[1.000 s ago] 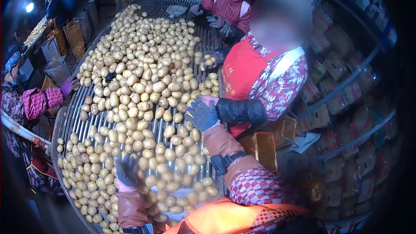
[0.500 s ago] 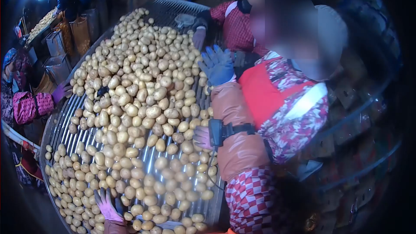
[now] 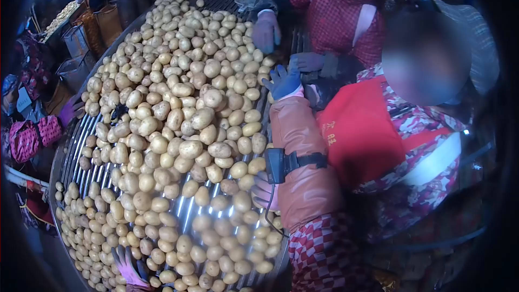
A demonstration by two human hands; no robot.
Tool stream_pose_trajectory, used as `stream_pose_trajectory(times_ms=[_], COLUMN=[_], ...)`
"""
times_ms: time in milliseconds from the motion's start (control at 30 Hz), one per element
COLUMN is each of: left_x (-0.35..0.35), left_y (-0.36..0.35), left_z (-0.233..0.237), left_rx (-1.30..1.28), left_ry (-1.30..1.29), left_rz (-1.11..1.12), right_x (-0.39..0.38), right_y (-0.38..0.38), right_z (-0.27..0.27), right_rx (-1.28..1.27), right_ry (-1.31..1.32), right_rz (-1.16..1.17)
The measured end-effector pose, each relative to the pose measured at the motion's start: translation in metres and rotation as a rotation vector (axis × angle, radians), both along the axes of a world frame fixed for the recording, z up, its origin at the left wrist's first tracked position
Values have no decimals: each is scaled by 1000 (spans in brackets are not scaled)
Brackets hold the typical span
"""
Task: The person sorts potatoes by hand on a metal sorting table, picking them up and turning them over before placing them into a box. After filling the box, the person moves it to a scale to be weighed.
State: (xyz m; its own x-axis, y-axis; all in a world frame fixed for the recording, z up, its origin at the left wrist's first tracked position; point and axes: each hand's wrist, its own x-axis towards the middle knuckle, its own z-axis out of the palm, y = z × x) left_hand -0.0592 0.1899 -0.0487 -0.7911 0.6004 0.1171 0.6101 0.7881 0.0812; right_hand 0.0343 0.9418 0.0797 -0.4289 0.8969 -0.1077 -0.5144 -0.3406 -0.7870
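Potatoes (image 3: pixel 189 148) cover much of a metal roller table (image 3: pixel 186 213), heaped thickly in the middle. My left hand (image 3: pixel 130 267), in a pink and grey glove, lies with spread fingers against potatoes at the bottom left. It is open and holds nothing that I can see. My right arm, in a brown sleeve cover (image 3: pixel 297 138) with a strapped-on black device (image 3: pixel 277 165), stretches forward along the right edge. Its blue-gloved right hand (image 3: pixel 284 82) is open beside the heap, fingers apart. A co-worker's gloved hand (image 3: pixel 308 62) is close to it.
A co-worker in a red apron (image 3: pixel 359 124) stands close on the right; a gloved hand (image 3: pixel 265 189) shows beneath my arm. Another in a red checked top (image 3: pixel 338 21) reaches in farther up. A pink-gloved hand (image 3: pixel 70 109) rests at the left edge. Sacks (image 3: pixel 108 24) stand behind.
The view has shifted, and the red-aproned co-worker appears farther right. My right hand's fingers are less spread. The checked-top co-worker's second hand now shows. My left hand stays among the potatoes.
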Motion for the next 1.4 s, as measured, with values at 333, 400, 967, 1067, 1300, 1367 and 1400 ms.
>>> stream_pose_trajectory(times_ms=[333, 400, 967, 1067, 1300, 1367, 1400], left_x=[1, -1, 19, 11, 36, 48, 51], left_y=[11, 21, 266, 334, 502, 523, 529], left_z=[8, 10, 180, 200, 190, 167, 159], left_rx=[-33, -35, 424, 624, 732, 769, 752], left_ry=[19, 25, -29, -59, -404, -481, -371], left_rz=[61, 75, -564, -769, -1035, -978, -1031], right_x=[-30, -34, -3, 38, 87, 92, 92], right_y=[-18, -18, -119, -156, -215, -226, -231], right_z=[46, 53, 42, 14, -46, -59, -66], right_rx=[83, 105, 144, 124, 92, 97, 98], right_ry=[-158, -160, 282, 353, 370, 344, 322], right_rz=[138, 150, 189, 114, -6, -9, -7])
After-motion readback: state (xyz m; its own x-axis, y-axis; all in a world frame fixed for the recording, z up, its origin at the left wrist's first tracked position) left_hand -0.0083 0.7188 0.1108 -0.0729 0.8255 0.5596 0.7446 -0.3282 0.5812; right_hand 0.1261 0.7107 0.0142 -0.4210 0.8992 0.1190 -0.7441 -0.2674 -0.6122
